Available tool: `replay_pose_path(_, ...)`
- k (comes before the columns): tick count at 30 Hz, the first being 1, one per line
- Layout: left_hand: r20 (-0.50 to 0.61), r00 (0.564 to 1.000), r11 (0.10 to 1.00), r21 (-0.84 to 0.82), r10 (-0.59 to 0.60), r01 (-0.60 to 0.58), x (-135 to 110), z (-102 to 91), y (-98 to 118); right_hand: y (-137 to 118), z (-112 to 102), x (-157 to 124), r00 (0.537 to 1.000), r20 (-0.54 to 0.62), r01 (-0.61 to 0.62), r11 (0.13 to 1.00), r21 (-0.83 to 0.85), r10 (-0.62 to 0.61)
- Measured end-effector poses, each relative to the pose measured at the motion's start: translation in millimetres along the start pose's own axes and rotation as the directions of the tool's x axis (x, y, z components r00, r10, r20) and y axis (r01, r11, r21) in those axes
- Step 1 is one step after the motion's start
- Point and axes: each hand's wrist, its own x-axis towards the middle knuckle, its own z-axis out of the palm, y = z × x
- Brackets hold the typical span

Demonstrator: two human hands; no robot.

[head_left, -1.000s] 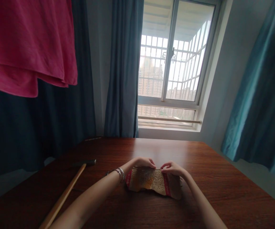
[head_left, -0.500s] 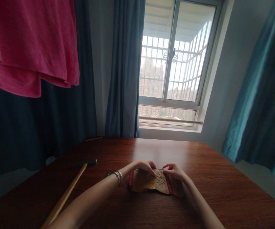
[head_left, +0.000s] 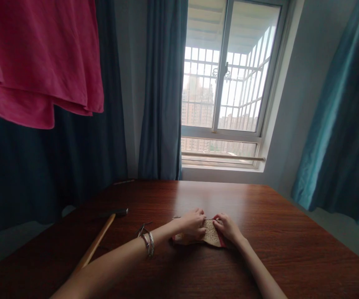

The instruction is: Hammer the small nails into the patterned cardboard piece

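Lower centre, the left hand [head_left: 192,224] grips the dotted sheet [head_left: 211,234] with curled fingers, the right hand [head_left: 227,227] pinches its upper edge, fingers nearly closed, hammer [head_left: 100,237] lying lower left!

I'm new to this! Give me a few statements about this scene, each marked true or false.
1. The left hand and right hand both touch the dotted, red-banded sheet. True.
2. The hammer lies on the wood-grained table. True.
3. The right hand grips the hammer. False: it pinches the dotted, red-banded sheet.
4. The left wrist is bare. False: it wears bracelets.
5. The pink cloth hangs in front of a dark curtain. True.
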Motion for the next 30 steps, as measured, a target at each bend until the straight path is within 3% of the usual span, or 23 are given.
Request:
replay_pose_path(3,-0.080,0.996,0.992,0.126,0.029,-0.019,-10,5.9,3,-4,1,-3,0.998,-0.065,-0.007,0.998,-0.056,0.003)
replay_pose_path(8,-0.082,0.996,0.995,0.101,0.029,-0.021,-21,6.2,-1,-8,2,-4,0.991,-0.131,-0.024,0.992,-0.126,0.007)
replay_pose_path(20,0.008,1.000,0.984,0.179,-0.011,0.009,-28,25.0,-10,-10,12,-5,0.979,-0.206,-0.060,0.943,-0.326,-0.008)
replay_pose_path(30,-0.086,0.996,0.974,0.226,0.029,-0.009,-36,18.2,4,-20,10,-11,0.961,-0.262,-0.022,0.920,-0.391,-0.088)
